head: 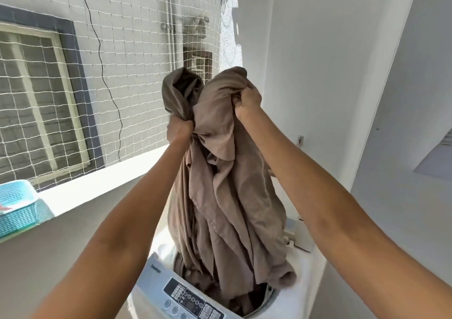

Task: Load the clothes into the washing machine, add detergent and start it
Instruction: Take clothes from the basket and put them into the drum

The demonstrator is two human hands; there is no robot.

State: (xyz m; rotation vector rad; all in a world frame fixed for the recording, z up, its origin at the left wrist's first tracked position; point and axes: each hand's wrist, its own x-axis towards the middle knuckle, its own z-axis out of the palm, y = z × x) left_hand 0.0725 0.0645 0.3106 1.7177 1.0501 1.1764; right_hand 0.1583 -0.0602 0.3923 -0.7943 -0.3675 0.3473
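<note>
The washing machine (310,269) sits low in the corner w/ its top open, white body, grey button panel (193,299) at the near edge. Coming up out of its tub is a big brown cloth (227,196), prob. a sheet or a bunch of clothes, can't tell which. It hangs long and straight, top end up high, bottom end down inside the tub, so its long way runs up-and-down, leaning a bit toward the back. The lower part is already in the drum; a lump of it spills over the right rim. The left hand (179,129) is a tight fist round a twisted bit of cloth, and the right hand (248,105) is a fist too, grabbing a bunch a bit higher up. So I'd say loading is about halfway: the rest still has to be pushed down, then soap added, then start pressed. No soap seen yet. On the ledge at left sits a blue basket (17,208).
</note>
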